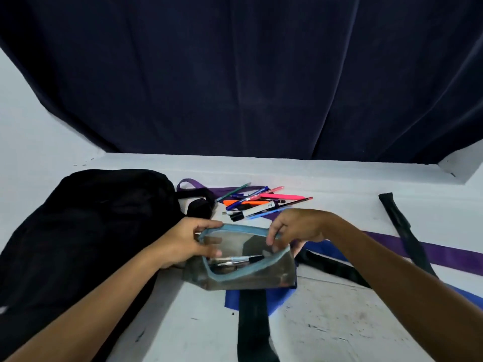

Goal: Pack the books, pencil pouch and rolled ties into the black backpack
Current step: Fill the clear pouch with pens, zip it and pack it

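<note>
A see-through pencil pouch (251, 274) with a light-blue zip edge stands open in front of me on the white table (339, 322). A few pens lie inside it. My left hand (183, 244) grips its left end at the rim. My right hand (292, 228) pinches the far rim at the right. The black backpack (86, 218) lies flat on the left, touching my left forearm. Loose pens and markers (261, 202) lie in a heap just behind the pouch. Unrolled ties lie flat: a black tie (254, 325), a blue tie (324, 250) and a purple tie (444, 254). No books show.
Another black tie (400, 226) stretches along the right side of the table. A purple strap (193, 184) loops behind the backpack. A dark blue curtain (248, 74) hangs behind the table, with white wall at both sides.
</note>
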A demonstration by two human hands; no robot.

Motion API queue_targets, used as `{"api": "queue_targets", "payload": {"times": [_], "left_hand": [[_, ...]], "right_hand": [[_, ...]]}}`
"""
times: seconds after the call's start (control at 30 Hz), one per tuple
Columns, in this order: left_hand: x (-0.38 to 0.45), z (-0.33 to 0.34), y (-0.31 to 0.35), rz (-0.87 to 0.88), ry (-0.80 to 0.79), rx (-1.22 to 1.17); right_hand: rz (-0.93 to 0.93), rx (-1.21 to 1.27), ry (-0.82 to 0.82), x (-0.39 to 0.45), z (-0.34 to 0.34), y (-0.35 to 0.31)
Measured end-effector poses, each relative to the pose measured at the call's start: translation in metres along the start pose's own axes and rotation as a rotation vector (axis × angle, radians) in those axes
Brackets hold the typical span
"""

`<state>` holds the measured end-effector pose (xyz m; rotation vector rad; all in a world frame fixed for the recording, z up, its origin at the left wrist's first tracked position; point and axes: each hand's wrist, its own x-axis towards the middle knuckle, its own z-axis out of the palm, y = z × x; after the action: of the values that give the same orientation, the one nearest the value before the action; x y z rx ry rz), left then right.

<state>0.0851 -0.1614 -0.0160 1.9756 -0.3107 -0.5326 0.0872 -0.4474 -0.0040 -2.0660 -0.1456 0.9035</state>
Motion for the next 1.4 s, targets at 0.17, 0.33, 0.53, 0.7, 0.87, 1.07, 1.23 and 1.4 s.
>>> {"api": "queue_targets", "payload": {"times": [0.17, 0.33, 0.53, 0.7, 0.87, 1.07, 1.23, 1.4], "left_hand": [[0.004, -0.007, -0.017, 0.014, -0.071, 0.14], [0.003, -0.009, -0.017, 0.044, -0.141, 0.233], [-0.003, -0.011, -0.022, 0.082, -0.161, 0.093], [-0.004, -0.011, -0.027, 0.096, -0.17, -0.026], [-0.002, -0.013, -0.034, 0.063, -0.174, -0.102], [0.0, -0.012, -0.042, 0.039, -0.188, -0.211], [0.003, -0.012, -0.045, 0.053, -0.223, -0.26], [0.003, -0.011, -0.046, 0.053, -0.229, -0.295]], "right_hand": [[-0.043, 0.1, 0.156, 0.028, -0.015, 0.007], [-0.189, -0.054, 0.41, 0.081, -0.018, 0.011], [-0.227, -0.401, 0.269, 0.13, -0.006, 0.005], [-0.235, -0.51, 0.226, 0.132, -0.009, 0.001], [-0.411, 0.055, 0.55, 0.082, -0.021, -0.052], [-0.435, 0.014, 0.138, 0.032, 0.007, -0.075], [-0.23, -0.699, -0.056, 0.044, 0.042, -0.068], [-0.207, -0.547, 0.068, 0.062, 0.018, -0.066]]}}
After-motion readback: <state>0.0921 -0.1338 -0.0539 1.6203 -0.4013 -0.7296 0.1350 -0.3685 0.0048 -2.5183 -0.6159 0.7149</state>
